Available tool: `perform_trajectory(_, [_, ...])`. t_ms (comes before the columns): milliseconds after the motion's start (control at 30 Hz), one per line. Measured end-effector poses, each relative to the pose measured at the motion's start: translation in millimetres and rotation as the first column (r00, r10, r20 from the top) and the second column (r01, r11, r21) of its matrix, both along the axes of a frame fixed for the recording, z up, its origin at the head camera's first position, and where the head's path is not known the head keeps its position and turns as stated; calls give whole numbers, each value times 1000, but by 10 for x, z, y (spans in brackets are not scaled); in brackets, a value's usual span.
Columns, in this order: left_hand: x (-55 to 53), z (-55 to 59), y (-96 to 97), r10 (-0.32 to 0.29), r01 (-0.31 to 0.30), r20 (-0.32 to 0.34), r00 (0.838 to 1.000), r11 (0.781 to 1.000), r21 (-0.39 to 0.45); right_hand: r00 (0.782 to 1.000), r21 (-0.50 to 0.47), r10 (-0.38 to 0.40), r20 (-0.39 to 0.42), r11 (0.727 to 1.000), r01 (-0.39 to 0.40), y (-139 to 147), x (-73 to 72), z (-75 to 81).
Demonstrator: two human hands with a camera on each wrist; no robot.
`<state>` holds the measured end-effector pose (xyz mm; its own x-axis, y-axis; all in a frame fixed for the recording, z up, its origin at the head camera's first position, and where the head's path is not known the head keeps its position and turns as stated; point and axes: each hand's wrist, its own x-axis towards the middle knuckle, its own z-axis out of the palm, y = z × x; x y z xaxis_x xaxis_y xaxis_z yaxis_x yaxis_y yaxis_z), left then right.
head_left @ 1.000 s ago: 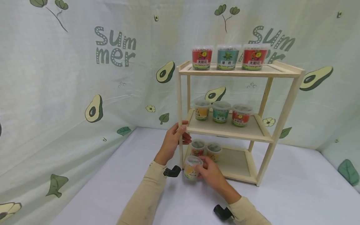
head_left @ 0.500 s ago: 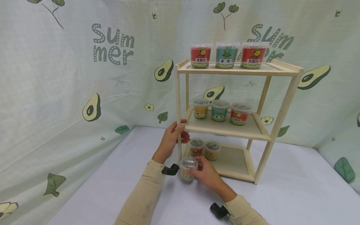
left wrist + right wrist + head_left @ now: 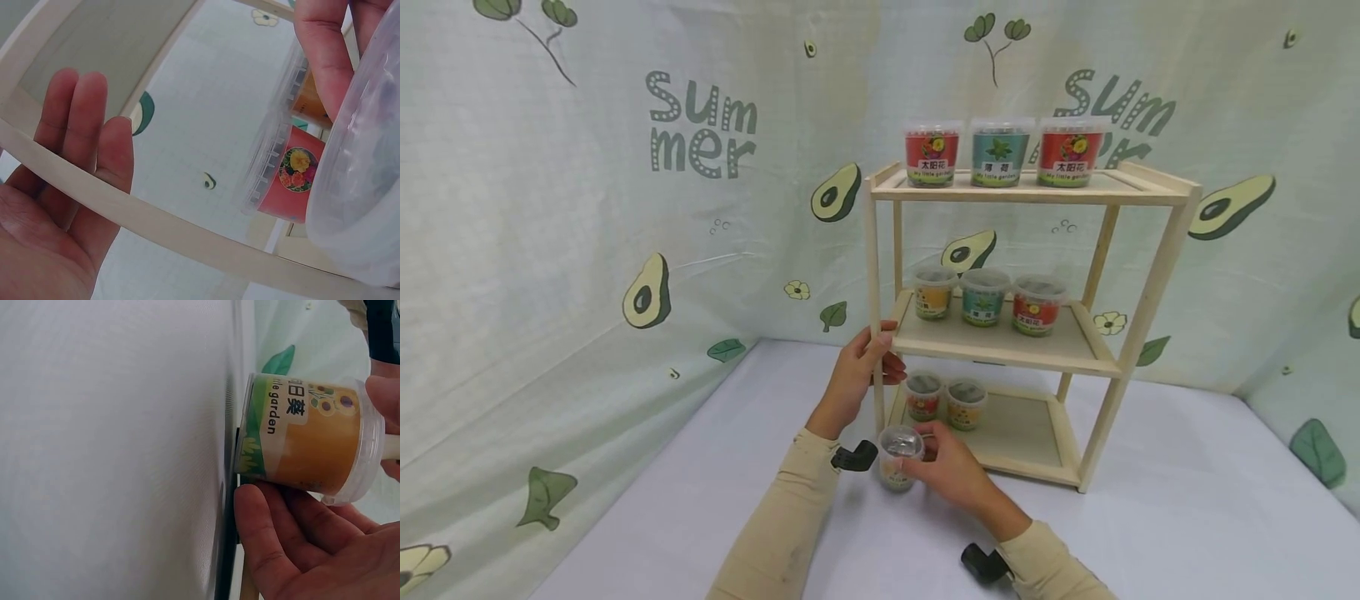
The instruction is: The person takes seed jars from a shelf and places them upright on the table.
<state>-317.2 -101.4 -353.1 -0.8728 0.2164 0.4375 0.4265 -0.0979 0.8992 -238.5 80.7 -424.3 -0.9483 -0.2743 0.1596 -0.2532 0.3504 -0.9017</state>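
My left hand (image 3: 853,375) holds the left front post (image 3: 874,275) of a three-tier wooden shelf rack, thumb on the near side and fingers behind. In the left wrist view, those fingers (image 3: 87,125) extend past the post. At the rack's lower left corner, my right hand (image 3: 951,467) grips a clear lidded seed pot (image 3: 891,454) from its right side. The right wrist view shows its orange sunflower label (image 3: 319,444) uncovered, with fingers (image 3: 256,519) along one side. The pot's base is right at the white tabletop, in front of the bottom shelf.
On the bottom shelf stand a red-labelled pot (image 3: 922,407) and an orange-labelled pot (image 3: 965,412), both at its left. The middle shelf (image 3: 1000,342) and top shelf (image 3: 1142,196) each carry three labelled pots. A printed curtain (image 3: 737,233) hangs behind.
My right hand has carried the orange-labelled pot a little left and toward me, showing more of its lid. The left hand stays on the post. The head view shifts slightly.
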Motion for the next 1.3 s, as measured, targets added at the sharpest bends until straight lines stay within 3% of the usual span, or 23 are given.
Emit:
perform_trajectory(400, [11,40,11,-9,9,-21,1000,1000,0,1000,12,-8,-9,1000,8,5,-37,-3])
perform_trajectory(1033, [-5,-5,24,-14,14,-22,1000,1000,17,997,89,18,-70,996,-11,19,-54,-34])
perform_trajectory(1300, [-14,-24,15,-5,5,-17,1000,1000,19,1000,120,-25,-14,992,27,42,-59,19])
